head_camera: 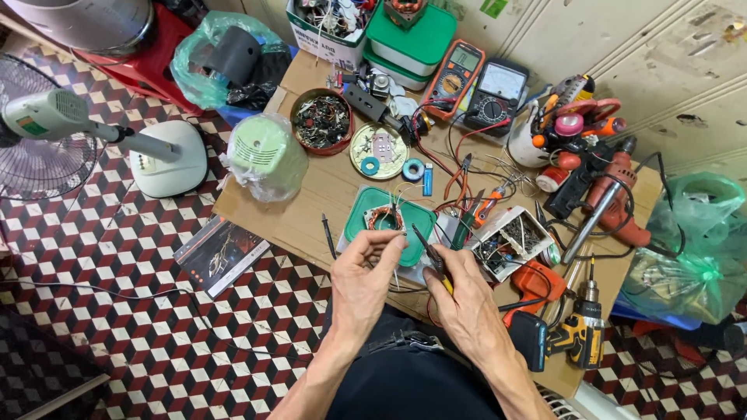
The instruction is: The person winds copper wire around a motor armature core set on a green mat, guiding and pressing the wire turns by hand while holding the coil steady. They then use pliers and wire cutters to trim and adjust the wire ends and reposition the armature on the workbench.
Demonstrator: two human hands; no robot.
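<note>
My left hand (364, 274) pinches thin wire leads coming off a copper-wound motor coil (384, 218), which rests on a green plastic lid (354, 220). My right hand (461, 295) grips a slim tool with a yellow handle and dark tip (430, 256), its tip pointing toward the leads beside my left fingers. Both hands hover over the near edge of a cardboard-covered work surface (311, 210).
Two multimeters (475, 82), a red drill (607, 198), a yellow cordless drill (580, 334), pliers (471, 218), a small box of parts (513, 241), tins of scraps (320, 120) and green containers (408, 39) crowd the surface. A white fan (93, 136) lies on the patterned floor at left.
</note>
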